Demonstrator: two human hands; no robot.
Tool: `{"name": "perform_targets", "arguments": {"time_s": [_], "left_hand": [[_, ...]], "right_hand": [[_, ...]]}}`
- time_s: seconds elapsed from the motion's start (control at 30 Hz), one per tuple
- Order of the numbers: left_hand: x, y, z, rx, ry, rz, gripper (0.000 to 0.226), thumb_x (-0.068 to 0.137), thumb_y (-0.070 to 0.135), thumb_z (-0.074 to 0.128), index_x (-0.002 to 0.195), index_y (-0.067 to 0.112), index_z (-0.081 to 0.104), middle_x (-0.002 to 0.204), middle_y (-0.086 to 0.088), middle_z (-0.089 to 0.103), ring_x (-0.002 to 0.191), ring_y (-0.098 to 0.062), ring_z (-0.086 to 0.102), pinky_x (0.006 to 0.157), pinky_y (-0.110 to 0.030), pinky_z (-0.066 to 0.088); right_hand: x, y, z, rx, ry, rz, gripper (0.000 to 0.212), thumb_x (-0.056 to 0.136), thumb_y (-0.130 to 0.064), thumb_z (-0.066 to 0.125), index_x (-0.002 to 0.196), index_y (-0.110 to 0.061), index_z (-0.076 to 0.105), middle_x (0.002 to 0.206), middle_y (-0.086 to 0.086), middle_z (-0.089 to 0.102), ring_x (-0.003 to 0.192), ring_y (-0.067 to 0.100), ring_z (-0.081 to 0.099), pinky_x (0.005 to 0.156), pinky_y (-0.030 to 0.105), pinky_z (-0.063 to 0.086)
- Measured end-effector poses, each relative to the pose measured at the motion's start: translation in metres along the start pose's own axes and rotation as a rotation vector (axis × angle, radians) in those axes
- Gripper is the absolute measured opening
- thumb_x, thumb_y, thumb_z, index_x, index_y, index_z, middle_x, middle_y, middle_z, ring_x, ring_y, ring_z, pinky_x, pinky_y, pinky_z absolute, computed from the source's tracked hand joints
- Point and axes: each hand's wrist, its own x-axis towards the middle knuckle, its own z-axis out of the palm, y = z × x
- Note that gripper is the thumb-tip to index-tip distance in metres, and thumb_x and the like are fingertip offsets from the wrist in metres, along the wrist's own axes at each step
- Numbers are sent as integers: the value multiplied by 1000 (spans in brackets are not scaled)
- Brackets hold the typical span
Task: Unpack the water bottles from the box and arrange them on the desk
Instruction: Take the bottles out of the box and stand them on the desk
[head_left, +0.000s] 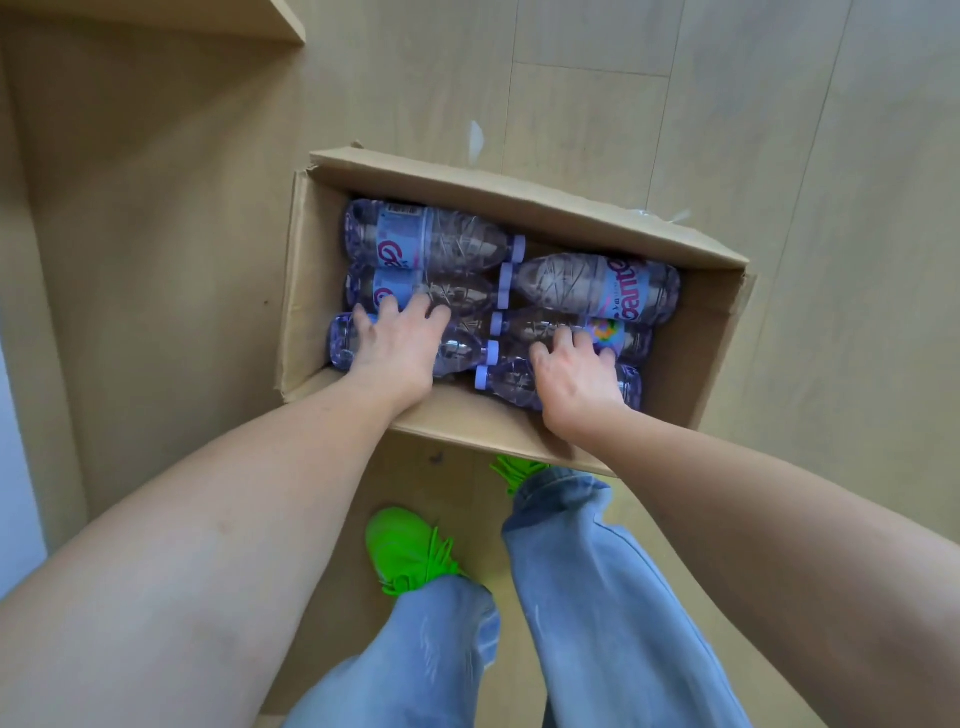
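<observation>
**Both hands on bottles inside the open box**

An open cardboard box (519, 208) sits on a pale wood floor (779, 130), right in front of the person's feet. Six clear water bottles with lilac caps and blue labels lie on their sides in it, packed in two columns with caps meeting at the middle.

The left hand (395, 348) reaches into the left column. Its fingers are spread and curled down over the near left bottle (462, 353), with the fingertips touching the middle left bottle (457, 296) behind it. The far left bottle (426, 241) lies untouched against the back wall.

The right hand (576, 376) is in the right column. It lies over the near right bottle (511, 384), and its fingers curl onto the middle right bottle (545, 327). Whether either hand has a firm hold or only rests there cannot be told. The far right bottle (597, 283) lies free, label up.

Below the box are green shoes (405, 551) and blue jeans (597, 571). A wooden ledge (283, 21) shows at the top left corner.
</observation>
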Motion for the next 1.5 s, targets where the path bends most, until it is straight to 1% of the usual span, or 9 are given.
{"name": "perform_targets", "arguments": {"time_s": [0.27, 0.5, 0.67, 0.77, 0.93, 1.03, 1.17, 1.33, 1.5], "left_hand": [[-1, -1, -1, 148, 25, 97, 62, 74, -3, 63, 128, 16, 39, 127, -11, 40, 112, -36, 38, 85, -62, 43], [-7, 1, -11, 156, -6, 50, 51, 73, -2, 65, 119, 11, 47, 123, -14, 36, 113, -34, 35, 86, -60, 44], [-24, -6, -31, -113, -16, -44, 63, 65, 11, 76, 111, 17, 33, 109, -8, 45, 106, -32, 46, 80, -52, 49], [-44, -8, -58, -370, 23, -102, 63, 62, 17, 76, 102, 19, 28, 88, -3, 49, 88, -30, 55, 64, -38, 45], [-94, 7, -135, -705, 147, -341, 71, 52, 26, 83, 100, 19, 32, 88, 1, 52, 76, -24, 54, 51, -28, 37], [-135, 11, -192, -767, 202, -323, 69, 49, 28, 82, 98, 23, 32, 86, 6, 52, 74, -22, 55, 50, -28, 39], [-202, 14, -276, -837, 300, -294, 67, 48, 28, 79, 95, 32, 32, 86, 11, 52, 77, -21, 57, 62, -31, 49], [-303, 15, -387, -850, 431, -268, 58, 49, 30, 77, 90, 31, 36, 82, 10, 56, 70, -15, 57, 53, -26, 44], [-405, 12, -484, -878, 612, -282, 60, 49, 33, 79, 92, 30, 37, 84, 6, 58, 74, -18, 59, 58, -28, 46]], "right_hand": [[-10, 5, -1, 27, 28, -32, 53, 73, -4, 64, 120, -15, 42, 123, 18, 46, 104, 42, 46, 78, 51, 45], [-19, 17, -5, 107, 66, 3, 46, 67, -6, 64, 107, -12, 43, 113, 13, 44, 104, 38, 41, 76, 48, 43], [-39, 16, -7, 376, 133, 93, 52, 61, -3, 69, 102, -12, 38, 106, 12, 45, 93, 35, 51, 73, 38, 42], [-55, 14, -28, 528, 154, 110, 55, 63, -10, 74, 105, -17, 39, 105, 5, 48, 89, 30, 56, 69, 33, 42], [-94, 1, -108, 576, 225, 116, 53, 61, -16, 72, 98, -21, 35, 97, 1, 43, 80, 29, 55, 66, 35, 44], [-124, -6, -174, 661, 296, 135, 52, 61, -21, 73, 100, -23, 38, 97, -1, 44, 82, 26, 53, 65, 33, 39], [-172, -13, -271, 689, 402, 112, 57, 58, -26, 76, 105, -22, 43, 98, -1, 47, 87, 26, 53, 69, 32, 36], [-244, -21, -398, 699, 484, 68, 57, 59, -24, 75, 105, -24, 43, 98, -2, 44, 81, 24, 50, 69, 30, 37], [-320, -42, -510, 727, 603, -32, 63, 56, -28, 80, 108, -24, 45, 99, -3, 44, 82, 19, 46, 73, 28, 37]]}}
